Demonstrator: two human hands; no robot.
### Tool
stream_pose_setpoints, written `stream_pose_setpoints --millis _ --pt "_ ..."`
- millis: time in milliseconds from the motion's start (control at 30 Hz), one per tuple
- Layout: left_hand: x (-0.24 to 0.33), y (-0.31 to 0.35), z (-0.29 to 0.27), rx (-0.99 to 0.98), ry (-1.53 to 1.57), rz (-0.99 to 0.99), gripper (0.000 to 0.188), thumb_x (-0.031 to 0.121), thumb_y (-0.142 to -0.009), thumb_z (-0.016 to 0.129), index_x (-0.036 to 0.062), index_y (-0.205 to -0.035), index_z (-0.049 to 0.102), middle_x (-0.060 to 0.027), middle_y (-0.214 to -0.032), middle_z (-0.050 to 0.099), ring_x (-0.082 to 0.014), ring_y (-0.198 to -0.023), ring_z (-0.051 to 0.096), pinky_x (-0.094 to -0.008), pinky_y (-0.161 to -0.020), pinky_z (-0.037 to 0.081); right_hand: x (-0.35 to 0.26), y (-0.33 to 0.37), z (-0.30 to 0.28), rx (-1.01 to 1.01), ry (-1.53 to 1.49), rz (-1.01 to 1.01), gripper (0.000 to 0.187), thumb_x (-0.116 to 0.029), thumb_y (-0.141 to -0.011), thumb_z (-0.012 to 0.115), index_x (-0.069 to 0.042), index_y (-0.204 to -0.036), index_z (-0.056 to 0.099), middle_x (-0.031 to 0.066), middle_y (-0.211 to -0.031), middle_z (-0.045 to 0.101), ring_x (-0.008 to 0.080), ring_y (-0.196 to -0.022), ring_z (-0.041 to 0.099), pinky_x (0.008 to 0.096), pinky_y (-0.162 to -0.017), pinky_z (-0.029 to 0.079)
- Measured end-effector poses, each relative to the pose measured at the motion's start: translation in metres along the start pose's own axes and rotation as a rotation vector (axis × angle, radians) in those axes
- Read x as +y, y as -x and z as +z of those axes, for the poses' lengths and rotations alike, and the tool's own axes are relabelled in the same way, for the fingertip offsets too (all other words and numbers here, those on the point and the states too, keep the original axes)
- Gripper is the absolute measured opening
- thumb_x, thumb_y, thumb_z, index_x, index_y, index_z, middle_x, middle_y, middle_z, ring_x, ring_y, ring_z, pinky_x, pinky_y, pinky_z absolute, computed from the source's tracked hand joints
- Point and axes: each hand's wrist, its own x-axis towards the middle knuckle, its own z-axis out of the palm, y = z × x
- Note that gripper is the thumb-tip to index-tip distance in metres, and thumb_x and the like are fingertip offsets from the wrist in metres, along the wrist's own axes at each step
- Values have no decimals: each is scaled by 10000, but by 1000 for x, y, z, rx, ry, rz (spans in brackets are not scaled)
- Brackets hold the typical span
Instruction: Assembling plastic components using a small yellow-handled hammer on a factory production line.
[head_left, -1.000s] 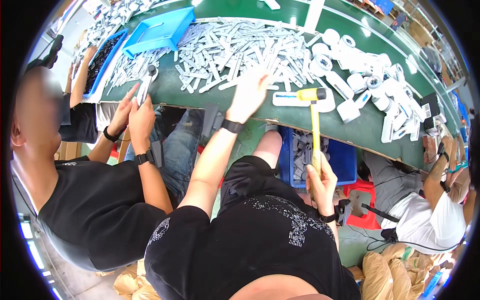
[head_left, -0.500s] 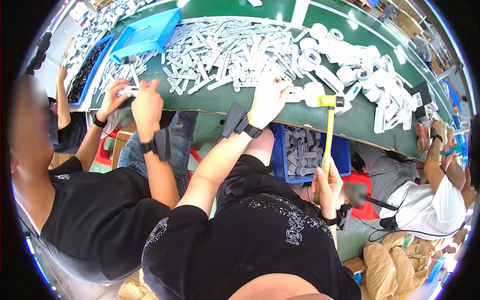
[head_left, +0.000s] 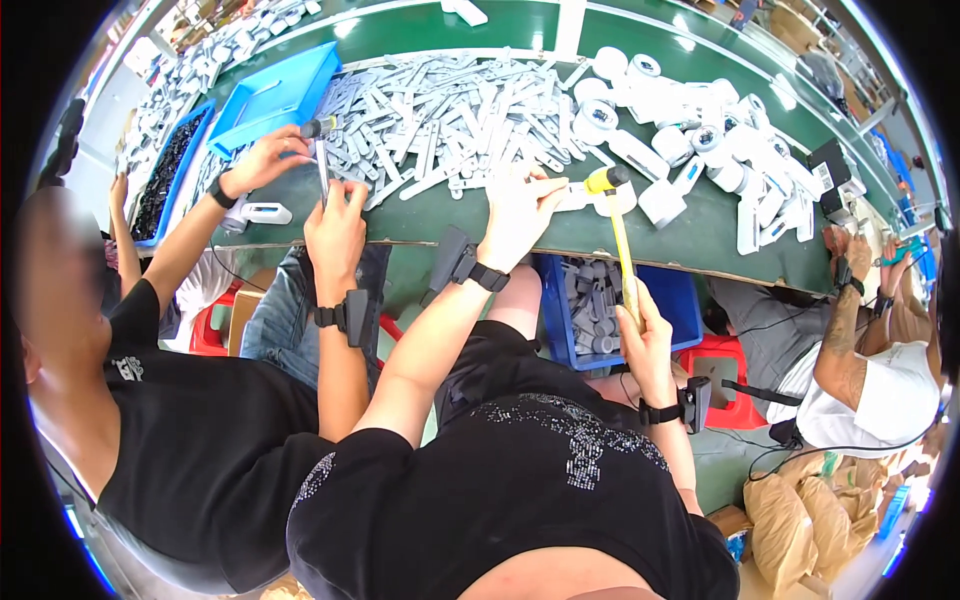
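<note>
My left hand (head_left: 522, 215) is closed on the end of a white plastic part (head_left: 575, 196) at the near edge of the green table. My right hand (head_left: 648, 345) grips the yellow handle of a mallet (head_left: 622, 240). The mallet's yellow and black head is over the far end of the part and hides some of it; whether they touch I cannot tell. Beyond my left hand spreads a heap of thin light-grey plastic strips (head_left: 420, 125). White housings with round ends (head_left: 690, 140) are piled to the right of it.
Below the table edge stands a blue crate (head_left: 670, 300) with grey parts. At left, a co-worker's hand (head_left: 338, 230) holds another hammer near a white part (head_left: 265, 213). A blue tray (head_left: 285, 95) lies behind. Another person (head_left: 870, 390) works at right.
The mallet in my right hand has swung left, its head moving over the white part. My left hand keeps its grip. The co-worker at left has lifted a hammer and released a white part.
</note>
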Motion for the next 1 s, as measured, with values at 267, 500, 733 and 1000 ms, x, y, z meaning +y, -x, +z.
stream_pose_setpoints --millis 267,500,733,1000 --pt "-9 1 5 -151 272 -266 126 79 -759 725 80 -885 735 -82 -806 612 -219 -787 576 -330 -728 473 -26 -13 -20 17 224 -195 454 -33 -909 585 13 -1347 476 100 -924 614 101 -741 525 225 -694 455" --pt "0 -5 -8 -224 424 -410 134 89 -765 728 75 -898 740 -89 -861 610 -215 -830 585 -326 -762 483 -40 -23 -32 56 307 -364 460 -41 -902 585 5 -1346 473 203 -1029 648 277 -887 643 304 -792 487" --pt "-2 -7 -8 -281 403 -401 149 87 -779 714 76 -924 748 -99 -858 615 -217 -833 595 -325 -752 497 -39 -29 -36 -53 388 -339 439 -49 -903 580 -4 -1330 489 207 -988 636 313 -854 634 328 -761 491" --pt "-7 -3 -9 -317 329 -322 197 136 -775 735 33 -941 711 -115 -882 618 -236 -909 597 -342 -832 486 -39 -31 -34 -55 423 -379 462 -30 -895 597 10 -1338 476 218 -1068 637 310 -912 643 321 -819 489"
